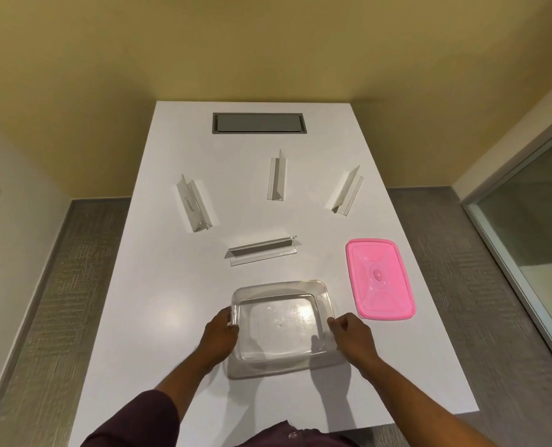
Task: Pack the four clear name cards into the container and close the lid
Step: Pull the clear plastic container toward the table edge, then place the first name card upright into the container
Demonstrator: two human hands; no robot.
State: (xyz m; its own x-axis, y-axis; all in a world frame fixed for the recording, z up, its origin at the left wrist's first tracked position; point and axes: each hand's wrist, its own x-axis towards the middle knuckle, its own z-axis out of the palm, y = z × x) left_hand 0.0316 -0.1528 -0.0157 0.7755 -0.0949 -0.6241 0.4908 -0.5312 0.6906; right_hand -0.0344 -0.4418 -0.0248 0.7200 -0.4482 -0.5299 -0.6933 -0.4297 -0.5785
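A clear rectangular container [281, 287] sits empty and uncovered on the white table [158, 301], near me. My left hand [219, 333] grips its left rim and my right hand [352, 337] grips its right rim. The pink lid [379, 279] lies flat to the right of the container. Several clear name cards lie farther back: one [263, 251] just beyond the container, one [194, 204] at the left with printed text, one [276, 177] in the middle and one [347, 191] at the right.
A grey cable hatch [258, 123] is set into the table's far end. Yellow walls enclose the table's far side. Grey carpet runs along both long edges, and a glass panel [532, 227] stands at the right.
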